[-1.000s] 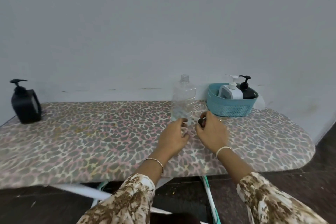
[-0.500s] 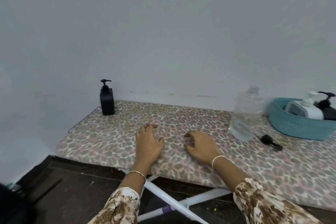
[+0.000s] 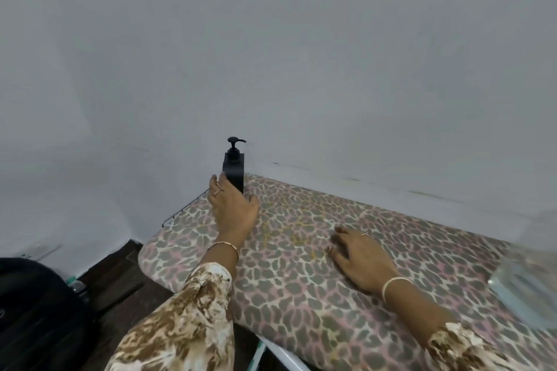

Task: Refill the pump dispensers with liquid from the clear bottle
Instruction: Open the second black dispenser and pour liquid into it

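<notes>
- left hand (image 3: 233, 208) open, fingers and thumb spread either side of the black pump dispenser (image 3: 234, 172), arm stretched to the far left corner of the surface (image 3: 301, 286)
- right hand (image 3: 358, 256) flat, relaxed on surface
- dispenser looks rigid, smooth, likely light; grab the boxy body, not the pump
- clear bottle (image 3: 524, 286) blurred at right edge

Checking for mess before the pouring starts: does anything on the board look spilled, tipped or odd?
Nothing is tipped: the black pump dispenser stands upright at the far left corner of the leopard-print cover. The one oddity: faint yellowish marks on it, like old stains; no wet spill shows.
</notes>
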Demonstrator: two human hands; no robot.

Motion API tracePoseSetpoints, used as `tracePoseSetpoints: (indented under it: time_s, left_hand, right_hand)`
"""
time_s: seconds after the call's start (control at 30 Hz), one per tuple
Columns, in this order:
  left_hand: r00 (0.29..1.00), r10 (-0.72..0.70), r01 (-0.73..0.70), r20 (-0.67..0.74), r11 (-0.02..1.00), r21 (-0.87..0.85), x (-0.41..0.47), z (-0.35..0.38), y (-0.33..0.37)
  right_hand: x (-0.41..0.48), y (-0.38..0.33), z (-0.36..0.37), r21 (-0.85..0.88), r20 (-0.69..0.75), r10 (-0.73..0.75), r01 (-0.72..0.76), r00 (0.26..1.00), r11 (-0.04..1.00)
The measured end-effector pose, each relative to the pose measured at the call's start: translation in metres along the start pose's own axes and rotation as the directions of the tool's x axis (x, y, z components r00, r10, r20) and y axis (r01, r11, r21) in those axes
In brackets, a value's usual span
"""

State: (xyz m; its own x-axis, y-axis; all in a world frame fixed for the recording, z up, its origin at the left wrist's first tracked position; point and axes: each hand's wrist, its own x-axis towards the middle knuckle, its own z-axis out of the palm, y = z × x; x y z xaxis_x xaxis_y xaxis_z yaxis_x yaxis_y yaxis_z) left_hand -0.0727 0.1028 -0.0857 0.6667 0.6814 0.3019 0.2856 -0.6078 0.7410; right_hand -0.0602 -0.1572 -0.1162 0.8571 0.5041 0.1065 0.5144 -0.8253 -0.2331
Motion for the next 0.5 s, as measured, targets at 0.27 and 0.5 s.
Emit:
tracePoseSetpoints:
  time_s: [0.27, 0.5]
  left_hand:
    - [0.977, -0.211, 0.198, -0.032, 0.952, -0.232, 0.049, 0.018, 0.012]
    - [0.989, -0.139, 0.123, -0.048, 0.961, -0.248, 0.039, 0.009, 0.011]
  right_hand:
    - [0.022, 0.013, 0.001, -0.038, -0.149, 0.032, -0.039, 0.988, 0.999]
    - [0.011, 0.012, 0.003, -0.034, -0.167, -0.003, -0.003, 0.986, 0.999]
